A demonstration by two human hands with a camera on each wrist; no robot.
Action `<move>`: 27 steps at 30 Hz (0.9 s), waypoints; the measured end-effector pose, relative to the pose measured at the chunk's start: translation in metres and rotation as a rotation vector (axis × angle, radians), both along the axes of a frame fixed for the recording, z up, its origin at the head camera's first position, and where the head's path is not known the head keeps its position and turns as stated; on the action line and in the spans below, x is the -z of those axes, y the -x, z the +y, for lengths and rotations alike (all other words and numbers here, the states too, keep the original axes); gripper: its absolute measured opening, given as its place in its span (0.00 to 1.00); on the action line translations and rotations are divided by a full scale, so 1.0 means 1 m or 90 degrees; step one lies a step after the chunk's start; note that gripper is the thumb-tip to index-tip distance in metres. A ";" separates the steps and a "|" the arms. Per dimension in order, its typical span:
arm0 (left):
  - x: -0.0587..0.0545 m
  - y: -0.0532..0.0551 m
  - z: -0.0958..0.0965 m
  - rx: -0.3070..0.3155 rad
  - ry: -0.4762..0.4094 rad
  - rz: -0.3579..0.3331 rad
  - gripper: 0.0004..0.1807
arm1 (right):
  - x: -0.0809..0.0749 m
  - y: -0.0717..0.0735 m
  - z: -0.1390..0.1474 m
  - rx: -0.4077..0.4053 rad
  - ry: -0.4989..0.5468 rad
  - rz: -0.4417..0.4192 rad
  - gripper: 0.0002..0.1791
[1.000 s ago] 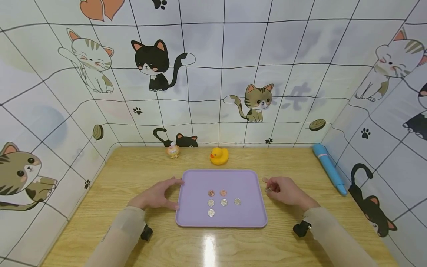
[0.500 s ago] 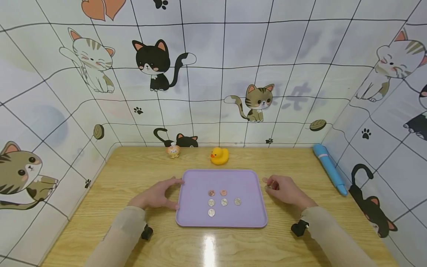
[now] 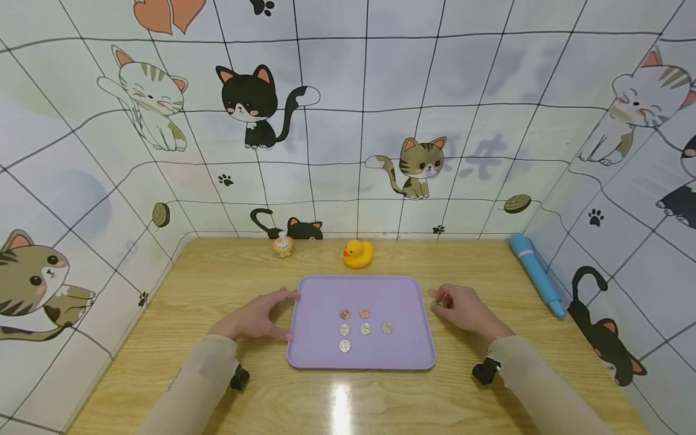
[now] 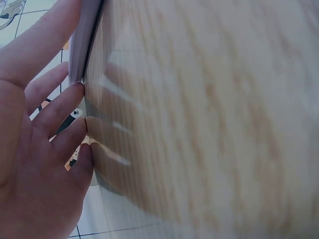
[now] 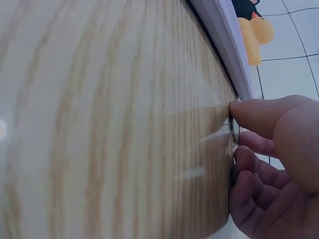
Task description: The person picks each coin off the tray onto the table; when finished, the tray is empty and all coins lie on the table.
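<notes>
A lilac tray point(image 3: 402, 353) lies on the wooden table, bearing two copper coins point(image 3: 364, 313) and several silver coins point(image 3: 344, 346) in short rows. My left hand point(image 3: 255, 315) rests at the tray's left edge, thumb and fingers spread and touching its rim; the left wrist view shows fingertips point(image 4: 79, 89) against it. Just right of the tray, my right hand point(image 3: 462, 309) is down on the table. Its thumb and fingers pinch a silver coin point(image 5: 234, 130) close to the tabletop. Beside its fingertips lies a copper coin point(image 3: 432, 292), partly covered by the hand.
Behind the tray stand a yellow rubber duck point(image 3: 357, 254) and a small orange figurine point(image 3: 283, 245). A blue pen-shaped object point(image 3: 537, 275) lies along the table's right side. Cat-patterned walls point(image 3: 337, 139) enclose the table at the back and sides.
My right hand has shifted slightly left and away from me, and its fingers now cover more of the silver coin. My left hand and the coins on the tray have stayed put.
</notes>
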State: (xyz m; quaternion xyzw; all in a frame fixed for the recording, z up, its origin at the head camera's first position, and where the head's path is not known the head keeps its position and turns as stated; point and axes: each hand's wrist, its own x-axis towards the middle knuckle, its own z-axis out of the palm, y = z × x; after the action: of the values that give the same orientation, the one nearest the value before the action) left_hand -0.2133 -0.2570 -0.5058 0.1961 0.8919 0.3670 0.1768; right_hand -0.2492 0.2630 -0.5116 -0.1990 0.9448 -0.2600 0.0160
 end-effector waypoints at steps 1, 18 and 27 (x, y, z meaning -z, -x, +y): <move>0.001 0.000 0.000 0.000 0.000 0.000 0.51 | 0.000 0.000 0.000 0.002 0.001 -0.001 0.08; -0.001 -0.001 0.000 -0.005 -0.003 -0.009 0.51 | 0.002 0.000 -0.003 0.020 -0.001 -0.012 0.09; 0.000 0.000 0.000 -0.010 -0.003 -0.011 0.52 | 0.005 0.002 -0.003 0.021 0.001 -0.001 0.09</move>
State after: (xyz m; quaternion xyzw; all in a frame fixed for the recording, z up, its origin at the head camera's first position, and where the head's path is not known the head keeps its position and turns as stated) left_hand -0.2134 -0.2568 -0.5062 0.1859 0.8911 0.3721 0.1813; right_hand -0.2516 0.2598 -0.5166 -0.1835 0.9476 -0.2612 0.0120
